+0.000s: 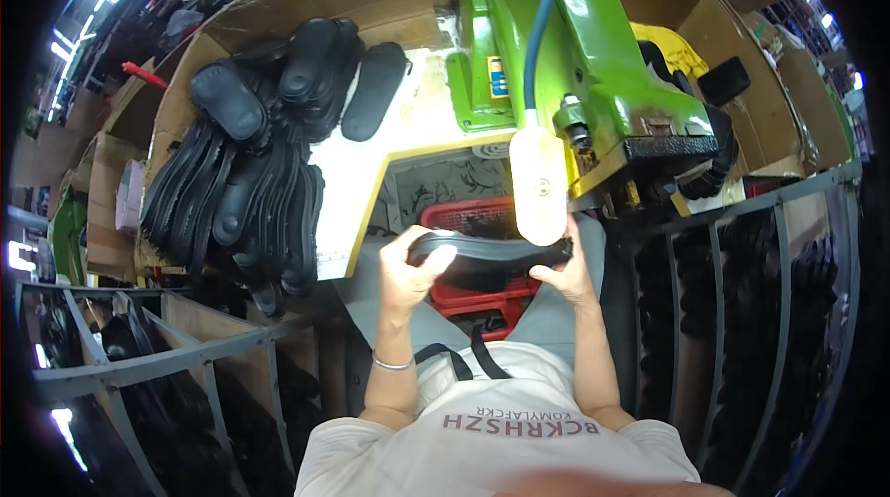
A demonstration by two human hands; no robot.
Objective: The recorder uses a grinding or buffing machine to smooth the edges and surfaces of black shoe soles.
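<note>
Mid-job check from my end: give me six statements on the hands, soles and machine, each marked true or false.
1. The left hand and right hand both hold the black sole. True.
2. The bracelet is on the right wrist. False: the bracelet is on the left.
3. The machine is green. True.
4. The piled soles are white. False: the piled soles are black.
5. The cable is red. False: the cable is blue.
6. Red plastic shows beyond the black sole. True.
</note>
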